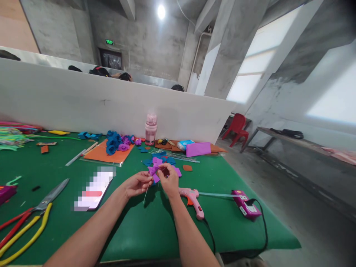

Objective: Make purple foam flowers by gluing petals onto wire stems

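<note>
Over the green table (133, 226), my left hand (137, 184) and my right hand (168, 178) meet on a small purple felt piece (152, 170). A thin wire stem (145, 194) hangs down from it under my left fingers. Both hands pinch the piece. Just behind them lie loose blue and purple felt petals (163, 161). A pink glue gun (192, 200) lies on the table to the right of my right wrist, its nozzle pointing left.
Scissors (44, 203) and yellow-handled pliers (26, 239) lie at left, a phone (95, 188) in the middle. Finished felt roses (116, 142) sit on an orange sheet. A pink bottle (150, 129), purple case (198, 149) and power strip (247, 204) stand around. White partition (83, 100) behind.
</note>
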`<act>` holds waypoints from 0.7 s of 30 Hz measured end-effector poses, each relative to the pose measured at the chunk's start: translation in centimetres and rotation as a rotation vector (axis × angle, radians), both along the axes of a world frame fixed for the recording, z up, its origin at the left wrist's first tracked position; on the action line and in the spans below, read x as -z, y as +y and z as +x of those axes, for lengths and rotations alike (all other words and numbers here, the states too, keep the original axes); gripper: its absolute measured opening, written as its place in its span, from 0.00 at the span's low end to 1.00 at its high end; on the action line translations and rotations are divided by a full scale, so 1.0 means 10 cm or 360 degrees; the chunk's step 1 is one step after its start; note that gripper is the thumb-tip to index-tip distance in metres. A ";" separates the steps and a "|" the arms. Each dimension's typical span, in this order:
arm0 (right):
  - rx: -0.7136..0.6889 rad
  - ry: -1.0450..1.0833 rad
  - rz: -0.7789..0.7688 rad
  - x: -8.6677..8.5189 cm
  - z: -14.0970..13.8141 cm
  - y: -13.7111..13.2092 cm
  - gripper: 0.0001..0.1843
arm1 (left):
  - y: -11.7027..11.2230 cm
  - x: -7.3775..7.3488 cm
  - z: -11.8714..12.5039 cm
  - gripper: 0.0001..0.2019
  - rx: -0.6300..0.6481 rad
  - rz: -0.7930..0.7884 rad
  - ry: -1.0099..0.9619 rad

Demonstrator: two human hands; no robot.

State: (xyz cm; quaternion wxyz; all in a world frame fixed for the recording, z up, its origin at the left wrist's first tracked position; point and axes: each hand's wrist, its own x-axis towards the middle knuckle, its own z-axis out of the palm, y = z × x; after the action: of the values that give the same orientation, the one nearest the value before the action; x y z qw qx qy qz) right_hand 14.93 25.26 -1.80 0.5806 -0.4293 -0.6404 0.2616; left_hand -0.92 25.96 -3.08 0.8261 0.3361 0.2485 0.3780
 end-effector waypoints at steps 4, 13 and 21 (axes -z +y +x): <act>0.0059 -0.0057 0.0056 0.00 -0.01 -0.01 0.07 | 0.00 0.00 0.00 0.05 0.0013 -0.0007 0.0020; 0.0093 -0.0171 0.0176 0.04 -0.01 0.00 0.10 | -0.01 -0.01 0.00 0.06 0.0026 -0.0039 0.0003; 0.0083 -0.0213 0.0173 0.02 0.01 -0.01 0.08 | 0.00 -0.01 0.00 0.07 0.0004 -0.0024 0.0010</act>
State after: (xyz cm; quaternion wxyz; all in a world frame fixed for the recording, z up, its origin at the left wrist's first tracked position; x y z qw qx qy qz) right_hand 15.00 25.17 -2.04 0.5656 -0.4302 -0.6797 0.1819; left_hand -0.89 25.92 -2.99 0.8282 0.3314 0.2535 0.3742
